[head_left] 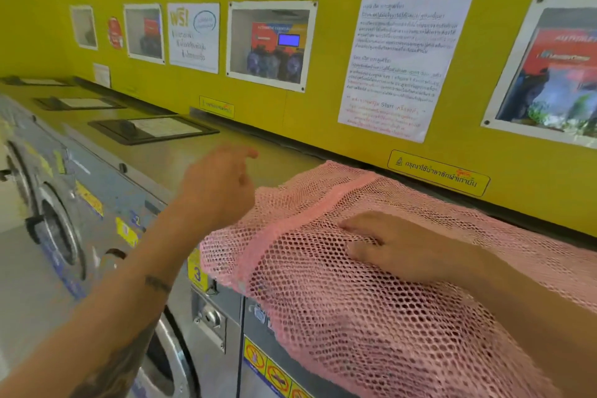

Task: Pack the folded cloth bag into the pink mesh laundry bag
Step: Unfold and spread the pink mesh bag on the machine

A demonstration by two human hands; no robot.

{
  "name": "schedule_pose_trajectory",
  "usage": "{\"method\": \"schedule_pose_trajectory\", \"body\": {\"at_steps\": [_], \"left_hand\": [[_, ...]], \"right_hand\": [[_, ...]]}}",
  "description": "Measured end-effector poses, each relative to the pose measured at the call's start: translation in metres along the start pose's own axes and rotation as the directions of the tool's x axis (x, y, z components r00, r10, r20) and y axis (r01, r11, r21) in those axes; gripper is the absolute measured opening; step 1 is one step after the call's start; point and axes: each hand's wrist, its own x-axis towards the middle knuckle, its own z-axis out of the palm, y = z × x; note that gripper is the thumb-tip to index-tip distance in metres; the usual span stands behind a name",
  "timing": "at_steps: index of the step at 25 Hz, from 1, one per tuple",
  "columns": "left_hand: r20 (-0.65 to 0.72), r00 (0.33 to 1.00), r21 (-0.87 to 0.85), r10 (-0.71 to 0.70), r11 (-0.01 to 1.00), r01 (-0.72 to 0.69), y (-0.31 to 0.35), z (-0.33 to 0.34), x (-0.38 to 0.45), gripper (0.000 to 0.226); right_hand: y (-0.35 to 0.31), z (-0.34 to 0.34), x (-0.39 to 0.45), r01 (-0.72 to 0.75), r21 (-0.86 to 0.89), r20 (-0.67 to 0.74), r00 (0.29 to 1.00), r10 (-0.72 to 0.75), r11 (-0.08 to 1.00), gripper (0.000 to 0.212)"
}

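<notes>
I see pink mesh bag (371, 300) limp, light | R hand (413, 252) flat on it, fingers spread | L hand (219, 187) loosely curled, empty | I'd grab at hem band.

Yellow wall (290, 113) of posters (400, 58) — below, a row of steel washing machines (80, 203).

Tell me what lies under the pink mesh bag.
The pink mesh laundry bag drapes over the washing machine top and front edge. The right hand presses on it. No folded cloth bag shows through the mesh.
</notes>
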Motion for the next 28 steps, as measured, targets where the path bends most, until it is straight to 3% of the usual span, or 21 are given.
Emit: {"method": "schedule_pose_trajectory", "body": {"at_steps": [2,3,5,6,8,10,12,15,18,21,24,28], "left_hand": [[0.146,0.974,-0.169,0.174,0.974,-0.148,0.027,0.020,-0.012,0.037],[0.299,0.931,-0.175,0.211,0.971,-0.164,0.038,0.031,-0.015,0.043],[0.628,0.765,0.003,0.140,0.983,-0.182,0.047,0.051,-0.012,0.064],[0.714,0.696,0.093,0.077,0.975,-0.203,0.048,0.058,-0.009,0.071],[0.769,0.639,0.148,0.020,0.967,-0.208,0.049,0.062,0.001,0.079],[0.783,0.621,0.070,0.046,0.984,-0.161,0.054,0.058,0.010,0.079],[0.782,0.618,-0.012,0.082,0.993,-0.116,0.056,0.054,0.017,0.070],[0.784,0.614,-0.055,0.095,0.995,-0.084,0.049,0.052,0.029,0.061],[0.795,0.600,-0.081,0.090,0.996,-0.041,0.037,0.054,0.032,0.079],[0.766,0.629,-0.189,0.131,0.982,0.025,0.025,0.056,0.024,0.084],[0.719,0.688,-0.193,0.105,0.980,0.052,0.028,0.045,0.013,0.077],[0.529,0.844,-0.146,0.093,0.989,-0.017,0.080,0.024,-0.015,0.058]], "right_hand": [[0.007,-0.004,0.002,-0.022,0.097,-0.108,0.994,0.032,0.995,0.049],[0.014,-0.005,0.003,-0.045,0.070,-0.161,0.985,0.056,0.996,0.050],[0.033,-0.005,0.002,-0.133,-0.078,-0.120,0.985,0.123,0.988,0.067],[0.042,-0.004,-0.001,-0.164,-0.099,-0.060,0.986,0.158,0.981,0.076],[0.060,-0.006,-0.012,-0.192,-0.020,-0.021,0.981,0.191,0.981,0.075],[0.071,-0.013,-0.028,-0.198,0.065,-0.066,0.977,0.203,0.978,0.062],[0.083,-0.016,-0.048,-0.221,-0.006,-0.083,0.972,0.220,0.975,0.066],[0.107,-0.013,-0.081,-0.262,-0.176,-0.074,0.965,0.252,0.949,0.092],[0.129,-0.004,-0.114,-0.301,-0.132,-0.070,0.953,0.294,0.945,0.086],[0.132,0.003,-0.134,-0.305,-0.069,-0.091,0.950,0.298,0.950,0.079],[0.124,0.001,-0.144,-0.161,0.076,-0.161,0.972,0.171,0.984,0.061],[0.138,-0.034,-0.183,-0.131,-0.109,-0.207,0.972,0.106,0.985,0.065]]}}
